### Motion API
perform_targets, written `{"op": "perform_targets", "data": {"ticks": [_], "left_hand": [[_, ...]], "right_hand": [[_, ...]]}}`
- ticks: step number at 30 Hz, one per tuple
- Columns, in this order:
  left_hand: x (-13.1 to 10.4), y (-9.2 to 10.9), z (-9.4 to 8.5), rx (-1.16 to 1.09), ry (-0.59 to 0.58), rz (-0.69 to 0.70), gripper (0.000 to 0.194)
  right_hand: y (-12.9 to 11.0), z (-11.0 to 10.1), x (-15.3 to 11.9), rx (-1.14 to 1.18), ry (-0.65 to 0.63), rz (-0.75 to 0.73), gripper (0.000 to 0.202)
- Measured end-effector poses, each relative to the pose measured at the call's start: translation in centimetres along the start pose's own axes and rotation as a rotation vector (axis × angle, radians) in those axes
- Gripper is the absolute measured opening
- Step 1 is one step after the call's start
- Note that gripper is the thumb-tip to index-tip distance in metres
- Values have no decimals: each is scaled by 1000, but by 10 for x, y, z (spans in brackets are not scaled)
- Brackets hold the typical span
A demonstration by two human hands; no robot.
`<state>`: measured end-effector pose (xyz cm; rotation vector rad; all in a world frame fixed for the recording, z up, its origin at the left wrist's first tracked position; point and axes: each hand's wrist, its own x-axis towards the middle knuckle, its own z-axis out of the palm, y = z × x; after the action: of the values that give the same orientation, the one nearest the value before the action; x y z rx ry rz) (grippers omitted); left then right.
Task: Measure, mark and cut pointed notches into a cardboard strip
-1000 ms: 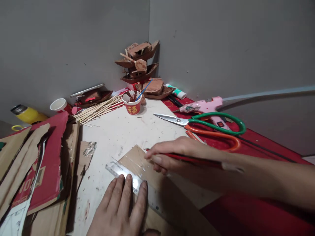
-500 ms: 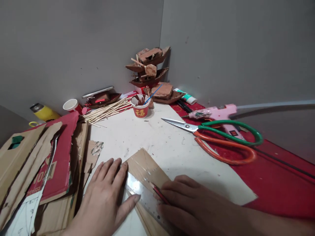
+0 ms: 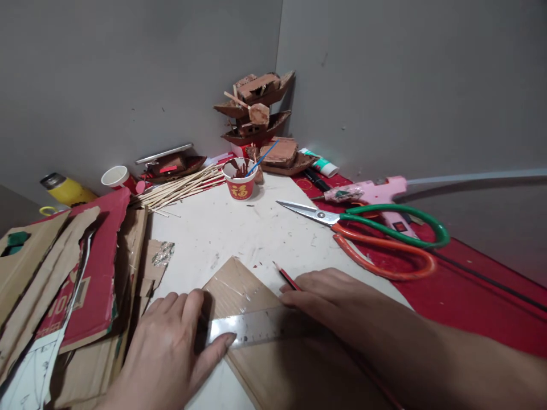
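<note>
A clear plastic ruler (image 3: 252, 327) lies across a piece of brown cardboard (image 3: 233, 285) on the white work surface. My left hand (image 3: 168, 344) is at the ruler's left end, its thumb pressed on top and its fingers curled at the cardboard's left edge. In my right hand (image 3: 337, 299) is a red and black pencil (image 3: 287, 279), its point sticking out up and left beyond the cardboard. That hand rests over the ruler's right end and hides it. Shadow darkens the cardboard below the right hand.
Large scissors (image 3: 329, 216) lie at right beside a pink glue gun (image 3: 376, 193). A paint cup (image 3: 241, 185) stands ahead, with wooden sticks (image 3: 183, 188) left of it. Cardboard boats (image 3: 256, 125) are stacked in the corner. Cardboard sheets (image 3: 98, 267) pile up at left.
The ruler has turned from a steep diagonal to nearly level across the cardboard. My right hand has shifted up and right with the pencil. My left fingers have curled in more.
</note>
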<state>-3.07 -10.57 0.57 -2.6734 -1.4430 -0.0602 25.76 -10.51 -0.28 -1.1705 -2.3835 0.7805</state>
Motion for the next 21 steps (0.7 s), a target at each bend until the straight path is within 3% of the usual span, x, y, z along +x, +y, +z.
{"op": "perform_targets", "data": {"ticks": [8, 16, 21], "left_hand": [[-8, 13, -9, -119, -144, 89, 22], [-12, 23, -16, -287, -403, 60, 30], [-13, 23, -12, -377, -418, 86, 22]], "right_hand": [[10, 1, 2, -156, -52, 6, 21], [17, 1, -1, -37, -99, 26, 19], [15, 2, -2, 13, -75, 31, 18]]}}
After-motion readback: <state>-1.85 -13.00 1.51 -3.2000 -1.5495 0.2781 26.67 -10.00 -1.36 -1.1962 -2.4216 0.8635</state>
